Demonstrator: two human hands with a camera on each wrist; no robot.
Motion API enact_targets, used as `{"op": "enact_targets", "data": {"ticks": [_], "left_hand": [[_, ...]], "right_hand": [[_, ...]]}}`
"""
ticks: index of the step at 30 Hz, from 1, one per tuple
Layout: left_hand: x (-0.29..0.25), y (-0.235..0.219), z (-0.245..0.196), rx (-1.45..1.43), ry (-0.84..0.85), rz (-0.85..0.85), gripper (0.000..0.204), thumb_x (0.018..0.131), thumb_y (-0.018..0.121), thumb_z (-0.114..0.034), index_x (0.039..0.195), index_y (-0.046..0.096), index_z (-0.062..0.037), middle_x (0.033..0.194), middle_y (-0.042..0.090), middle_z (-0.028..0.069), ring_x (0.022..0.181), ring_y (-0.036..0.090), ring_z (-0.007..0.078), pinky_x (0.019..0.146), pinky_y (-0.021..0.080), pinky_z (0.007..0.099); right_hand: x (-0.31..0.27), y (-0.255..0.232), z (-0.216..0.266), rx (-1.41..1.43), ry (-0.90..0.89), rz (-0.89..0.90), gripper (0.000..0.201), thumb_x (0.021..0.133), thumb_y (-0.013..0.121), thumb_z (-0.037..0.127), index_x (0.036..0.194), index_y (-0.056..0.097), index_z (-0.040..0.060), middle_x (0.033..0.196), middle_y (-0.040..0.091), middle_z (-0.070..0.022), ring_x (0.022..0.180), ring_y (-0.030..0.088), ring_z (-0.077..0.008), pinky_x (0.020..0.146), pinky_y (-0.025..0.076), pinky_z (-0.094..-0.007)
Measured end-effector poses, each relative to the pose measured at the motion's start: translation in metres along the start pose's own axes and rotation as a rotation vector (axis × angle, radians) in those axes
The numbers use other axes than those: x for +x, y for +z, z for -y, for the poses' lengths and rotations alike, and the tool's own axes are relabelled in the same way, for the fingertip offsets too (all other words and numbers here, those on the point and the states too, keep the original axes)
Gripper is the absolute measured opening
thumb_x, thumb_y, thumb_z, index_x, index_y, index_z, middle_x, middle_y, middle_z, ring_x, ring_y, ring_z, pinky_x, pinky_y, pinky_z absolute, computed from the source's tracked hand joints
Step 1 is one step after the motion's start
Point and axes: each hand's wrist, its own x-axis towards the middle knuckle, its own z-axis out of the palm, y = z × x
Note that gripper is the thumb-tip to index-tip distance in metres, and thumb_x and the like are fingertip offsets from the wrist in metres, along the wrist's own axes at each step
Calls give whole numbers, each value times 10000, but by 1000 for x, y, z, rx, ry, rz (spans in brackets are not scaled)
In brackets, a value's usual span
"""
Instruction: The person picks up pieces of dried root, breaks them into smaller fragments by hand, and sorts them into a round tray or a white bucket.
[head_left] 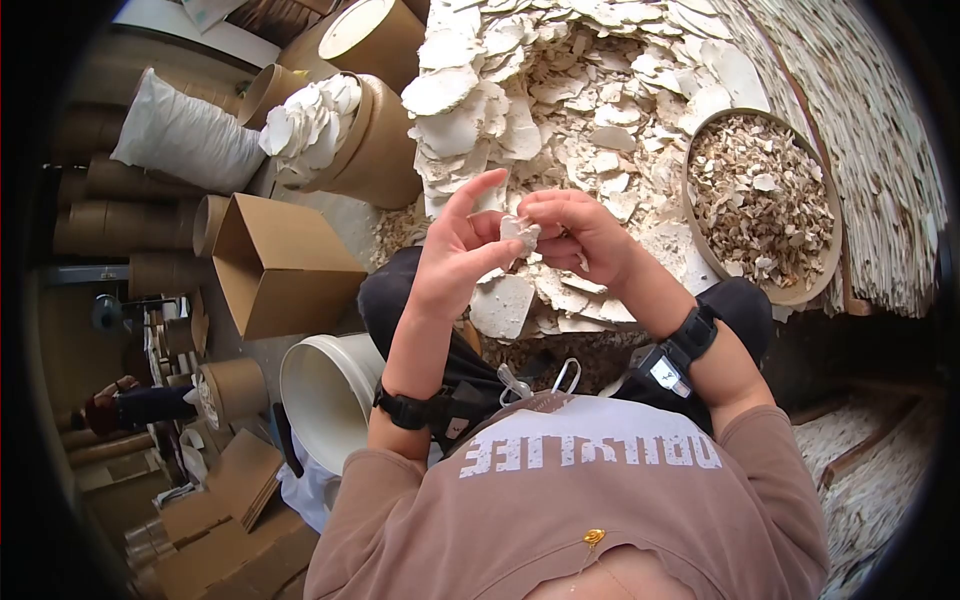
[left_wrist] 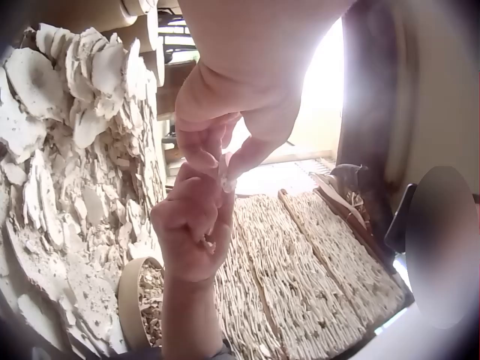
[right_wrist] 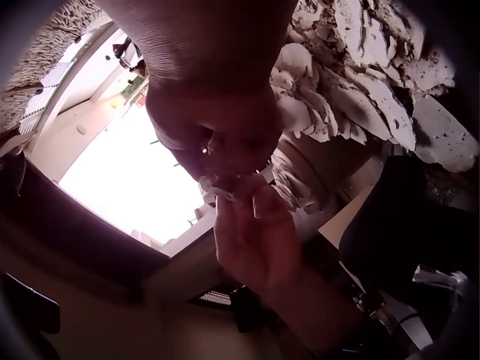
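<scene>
My left hand [head_left: 462,255] pinches a small, ragged white flake [head_left: 519,236] between thumb and fingers, its index finger raised away. On the other side my right hand [head_left: 592,232] has its thumb and index fingertips at the flake's upper edge, the remaining fingers curled; a small pale bit [left_wrist: 208,243] shows at those curled fingers in the left wrist view. Both hands are held over a large heap of white, flat, brittle flakes [head_left: 600,110] in front of the person. In the right wrist view the left hand [right_wrist: 259,236] meets the right hand [right_wrist: 214,127] at the flake, in shadow.
A round tub of small brown-white chips [head_left: 765,200] stands right of the heap, beside tightly stacked rows of thin pieces [head_left: 870,130]. At left are a drum of large flakes [head_left: 385,140], a cardboard box [head_left: 285,265], a white bucket [head_left: 325,395] and a white sack [head_left: 190,135]. Another person [head_left: 140,405] is farther off.
</scene>
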Motion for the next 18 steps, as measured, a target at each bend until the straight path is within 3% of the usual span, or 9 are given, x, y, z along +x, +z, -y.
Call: {"op": "enact_targets", "data": {"ticks": [2, 5, 7, 9, 11, 13, 18], "left_hand": [[-1, -2, 0, -45, -25, 3, 642, 703, 601, 54, 1264, 297, -7, 847, 568, 83, 722, 544, 109, 621, 447, 217], [4, -6, 4, -143, -48, -34, 623, 716, 597, 46, 1262, 304, -18, 856, 563, 76, 723, 549, 118, 628, 464, 235], [3, -8, 6, -195, -50, -89, 601, 726, 587, 46, 1257, 313, -23, 859, 560, 71, 731, 555, 125, 642, 481, 252], [6, -11, 7, -342, -15, -251, 531, 771, 535, 30, 1254, 325, -39, 858, 556, 64, 783, 572, 156, 699, 491, 272], [8, -20, 11, -394, 1, -262, 478, 797, 512, 22, 1238, 347, -59, 856, 555, 60, 824, 574, 162, 736, 498, 293], [9, -23, 14, -470, -10, -318, 433, 807, 519, -1, 1212, 380, -65, 868, 560, 59, 811, 572, 147, 705, 501, 293], [4, -22, 18, -417, 10, -315, 390, 806, 533, -5, 1175, 421, -59, 887, 573, 63, 789, 574, 146, 670, 504, 296]], "right_hand": [[4, -9, -1, 391, -12, 181, 108, 807, 485, 163, 754, 453, 75, 584, 374, 38, 387, 272, -31, 331, 231, -164], [4, -17, 10, 498, -135, 109, 121, 790, 431, 173, 715, 440, 78, 624, 420, -5, 393, 269, -48, 324, 231, -180], [4, -16, 9, 471, -160, 146, 112, 764, 416, 163, 743, 463, 63, 627, 451, -32, 398, 299, -55, 324, 243, -175], [5, -10, 6, 317, -140, 78, 122, 758, 421, 155, 779, 484, 53, 651, 491, -53, 402, 333, -60, 325, 259, -172], [8, -11, 2, 267, -127, 83, 138, 768, 433, 167, 798, 501, 50, 669, 516, -63, 401, 354, -60, 325, 267, -169], [8, -7, 1, 122, -57, -26, 140, 787, 444, 181, 770, 505, 57, 666, 518, -58, 393, 353, -53, 325, 262, -165], [6, 1, 0, -137, -93, -111, 139, 806, 557, 201, 785, 537, 65, 603, 498, 10, 419, 337, -9, 347, 211, -153]]}}
